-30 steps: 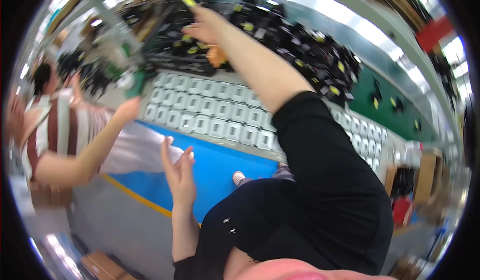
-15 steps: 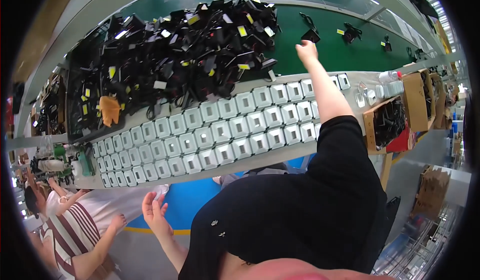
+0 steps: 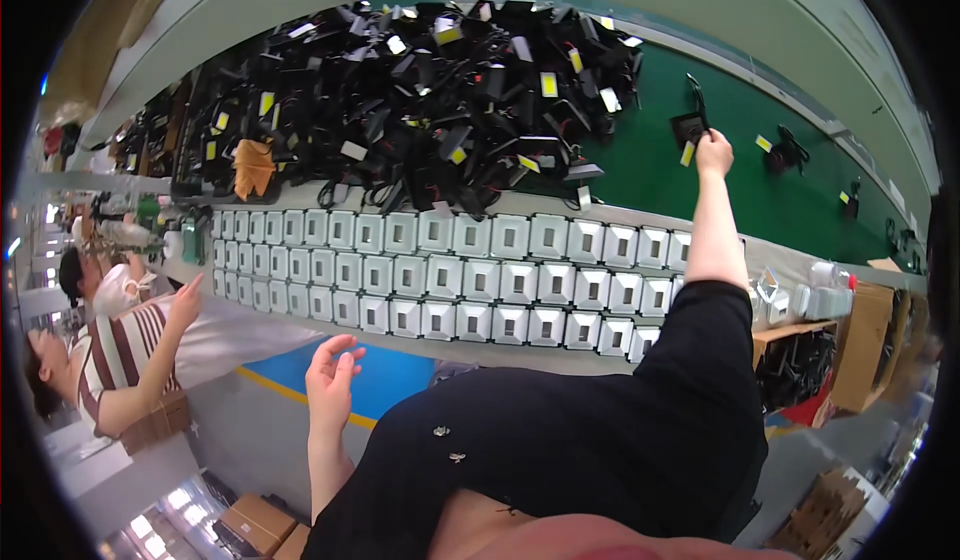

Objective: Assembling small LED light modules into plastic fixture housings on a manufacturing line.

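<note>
My right hand (image 3: 714, 152) reaches over the green belt, its fingers closed on a black square lamp part (image 3: 687, 128) with a cable and a yellow panel. Low at the left, in front of the bench, my left hand (image 3: 332, 375) hangs in the air with its fingers loosely bent and apart, holding nothing I can see. Between my hands and the belt stand three long rows of silvery square cups (image 3: 510, 235), each with a rectangular opening in its floor. A big heap of black lamp parts (image 3: 400, 110) with cables and yellow or white panels lies left of my right hand.
More black parts (image 3: 787, 152) lie spaced along the green belt (image 3: 640, 180) at right. An orange glove (image 3: 253, 170) rests on the heap's left end. Cardboard boxes (image 3: 865, 345) of black pieces and a clear bottle (image 3: 830, 276) stand right. A co-worker in stripes (image 3: 125, 355) is at left.
My view has turned, so the bench looks more level. My right hand has closed on the lamp part and tilted it, showing its yellow panel. The striped co-worker's hand has risen.
</note>
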Motion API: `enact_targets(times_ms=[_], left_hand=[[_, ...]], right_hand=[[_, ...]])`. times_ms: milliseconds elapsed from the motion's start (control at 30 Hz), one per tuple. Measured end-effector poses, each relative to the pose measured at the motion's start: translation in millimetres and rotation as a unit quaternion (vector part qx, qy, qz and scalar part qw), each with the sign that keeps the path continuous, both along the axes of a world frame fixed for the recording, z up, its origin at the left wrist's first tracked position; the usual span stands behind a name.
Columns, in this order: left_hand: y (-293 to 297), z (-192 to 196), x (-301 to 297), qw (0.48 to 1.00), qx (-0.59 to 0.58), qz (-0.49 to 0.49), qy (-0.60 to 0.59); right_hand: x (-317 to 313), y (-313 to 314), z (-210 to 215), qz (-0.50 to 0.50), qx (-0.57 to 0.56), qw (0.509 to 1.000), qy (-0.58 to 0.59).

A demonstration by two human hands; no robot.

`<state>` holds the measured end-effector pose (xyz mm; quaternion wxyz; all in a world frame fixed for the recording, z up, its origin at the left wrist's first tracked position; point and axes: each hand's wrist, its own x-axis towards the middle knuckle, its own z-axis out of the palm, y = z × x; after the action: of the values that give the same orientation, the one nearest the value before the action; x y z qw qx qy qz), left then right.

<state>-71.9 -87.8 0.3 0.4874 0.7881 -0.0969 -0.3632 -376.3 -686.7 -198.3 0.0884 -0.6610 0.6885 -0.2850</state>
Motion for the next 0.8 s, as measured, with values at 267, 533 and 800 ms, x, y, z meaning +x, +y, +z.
enact_targets(times_ms=[267, 533, 800], left_hand=[[18, 16, 34, 0.994, -0.096, -0.054, -0.002], [55, 91, 84, 0.914, -0.359, -0.181, 0.053], [139, 102, 121, 0.934, -0.285, -0.195, 0.096]], right_hand=[[123, 200, 229, 0.313, 0.090, 0.890, -0.319], [252, 419, 308, 0.580, 0.080, 0.770, -0.253], [336, 561, 335, 0.747, 0.071, 0.643, -0.155]])
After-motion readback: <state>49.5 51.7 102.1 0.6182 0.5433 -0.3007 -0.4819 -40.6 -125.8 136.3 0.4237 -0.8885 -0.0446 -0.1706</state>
